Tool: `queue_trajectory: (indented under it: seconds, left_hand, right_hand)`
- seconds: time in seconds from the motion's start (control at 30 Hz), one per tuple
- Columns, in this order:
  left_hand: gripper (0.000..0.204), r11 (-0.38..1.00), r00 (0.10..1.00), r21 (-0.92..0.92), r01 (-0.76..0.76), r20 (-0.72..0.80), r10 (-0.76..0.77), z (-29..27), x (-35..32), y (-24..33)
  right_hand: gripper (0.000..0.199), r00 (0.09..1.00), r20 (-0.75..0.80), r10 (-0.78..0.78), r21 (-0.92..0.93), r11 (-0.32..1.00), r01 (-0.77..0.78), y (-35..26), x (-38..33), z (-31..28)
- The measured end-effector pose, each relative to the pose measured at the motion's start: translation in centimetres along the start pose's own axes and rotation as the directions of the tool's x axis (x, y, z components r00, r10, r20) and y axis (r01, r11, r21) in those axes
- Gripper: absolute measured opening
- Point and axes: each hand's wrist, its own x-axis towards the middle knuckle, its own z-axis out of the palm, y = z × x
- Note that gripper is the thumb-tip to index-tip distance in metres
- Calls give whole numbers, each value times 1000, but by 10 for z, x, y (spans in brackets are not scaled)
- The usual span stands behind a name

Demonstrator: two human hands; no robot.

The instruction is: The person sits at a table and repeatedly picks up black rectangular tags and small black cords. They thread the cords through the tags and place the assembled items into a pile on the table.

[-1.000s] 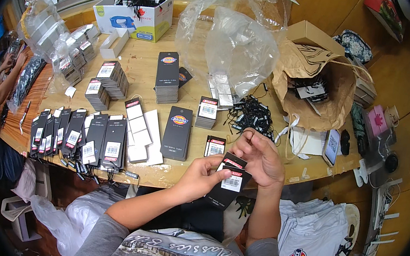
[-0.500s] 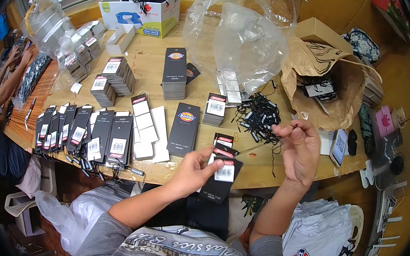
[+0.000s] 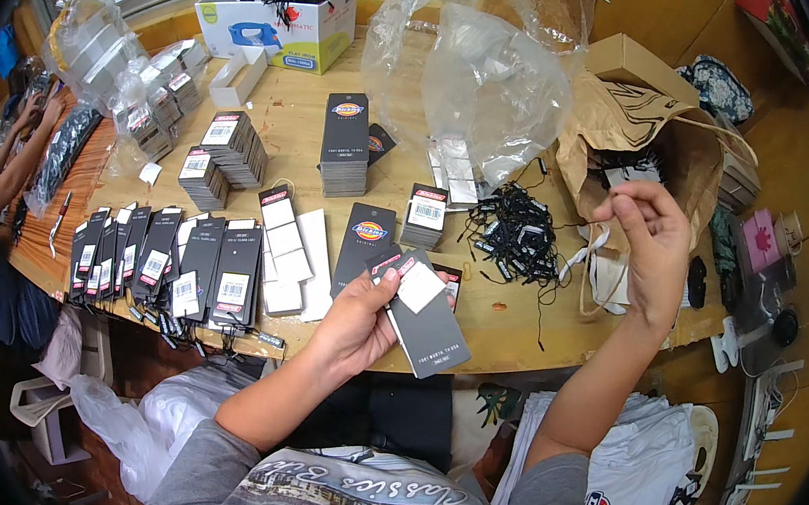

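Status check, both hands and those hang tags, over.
Left hand gripping black hang tags. Right hand in front of brown paper bag, grip unclear. Black string pile left of right hand.

Small white lettering (image 3: pixel 440 355) marks the dark held tag (image 3: pixel 431 326), barcode stickers (image 3: pixel 223 129) label the small card stacks (image 3: pixel 239 158), a coloured oval emblem (image 3: pixel 347 110) tops the tall dark stack (image 3: pixel 345 138), and print marks the white carton (image 3: pixel 313 32) and grey shirt (image 3: pixel 193 482).

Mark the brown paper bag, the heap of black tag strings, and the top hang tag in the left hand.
Brown paper bag (image 3: pixel 627 108): head view, on the wall above its opening.
Heap of black tag strings (image 3: pixel 513 232): head view, mid-heap.
Top hang tag (image 3: pixel 433 326): head view, on its dark face.
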Motion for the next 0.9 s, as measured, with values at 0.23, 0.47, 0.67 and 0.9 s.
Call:
queue_trajectory:
  seconds: [0.23,0.47,0.67,0.9]
  left_hand:
    - [27,938,989,315,-145,11,150,17,-9,2]
    - [30,440,834,798,-413,137,534,18,-12,-4]
    - [23,145,767,888,-436,282,577,21,-18,-3]
    - [20,-31,695,845,-534,460,553,20,-20,-3]
  right_hand:
    - [7,985,-10,171,254,953,-163,22,-58,50]
    - [9,999,-10,-32,-10,999,31,27,-79,95]
    - [10,998,-47,-49,-34,998,47,27,-80,98]
    - [10,999,29,24,161,986,-28,34,-77,95]
